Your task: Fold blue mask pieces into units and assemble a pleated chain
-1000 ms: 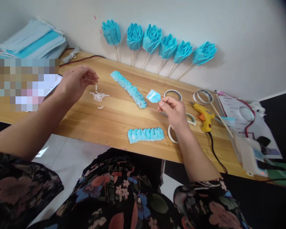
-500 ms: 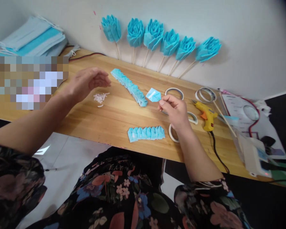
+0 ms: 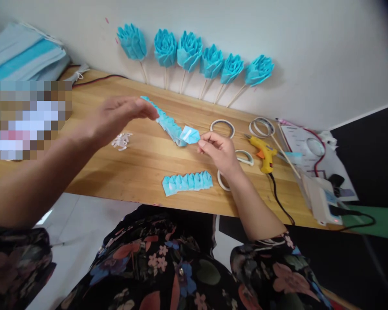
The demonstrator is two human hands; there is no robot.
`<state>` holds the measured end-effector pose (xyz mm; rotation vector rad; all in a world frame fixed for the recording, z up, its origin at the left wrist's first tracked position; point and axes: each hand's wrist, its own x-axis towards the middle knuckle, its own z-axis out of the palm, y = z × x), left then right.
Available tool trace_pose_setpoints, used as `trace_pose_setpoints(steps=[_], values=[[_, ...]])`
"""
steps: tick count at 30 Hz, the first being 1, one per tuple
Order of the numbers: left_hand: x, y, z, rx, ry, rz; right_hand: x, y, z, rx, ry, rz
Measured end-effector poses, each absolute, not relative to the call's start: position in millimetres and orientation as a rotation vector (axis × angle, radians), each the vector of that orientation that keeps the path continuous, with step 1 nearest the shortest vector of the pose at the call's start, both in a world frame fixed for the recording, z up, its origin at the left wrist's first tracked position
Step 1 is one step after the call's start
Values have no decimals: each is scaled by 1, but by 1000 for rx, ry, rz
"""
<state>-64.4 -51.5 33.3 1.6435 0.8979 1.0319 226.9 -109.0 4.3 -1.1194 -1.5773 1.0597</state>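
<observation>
My right hand (image 3: 218,148) pinches a folded light-blue piece (image 3: 190,135) at its right corner; a short white strip lies across its face. This piece overlaps the lower end of a long row of overlapping blue folded pieces (image 3: 170,125). Over the upper part of that row reaches my left hand (image 3: 126,111), fingers stretched out and nothing visible in them. I cannot tell whether its fingertips touch the row. A shorter row of blue folds (image 3: 187,181) lies nearer the table's front edge. Below my left hand is a small heap of white strips (image 3: 121,141).
Several blue flowers on sticks (image 3: 189,49) lean against the wall. Tape rolls (image 3: 222,125), a yellow glue gun (image 3: 263,153) with a black cord and a white power strip (image 3: 323,200) are on the right. Blue face masks (image 3: 26,49) are stacked at the left.
My left hand has moved right, onto the long row's upper part. The folded piece in my right hand has come left to overlap the row's lower end. The whole view has shifted slightly.
</observation>
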Motion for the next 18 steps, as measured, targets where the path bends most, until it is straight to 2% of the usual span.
trace_pose_setpoints(steps=[6,18], values=[[-7,-59,30,1840,912,748,230,-109,5,-1141,-1625,1077],[13,-66,24,1602,850,767,232,-107,6,-1071,-1439,1144]])
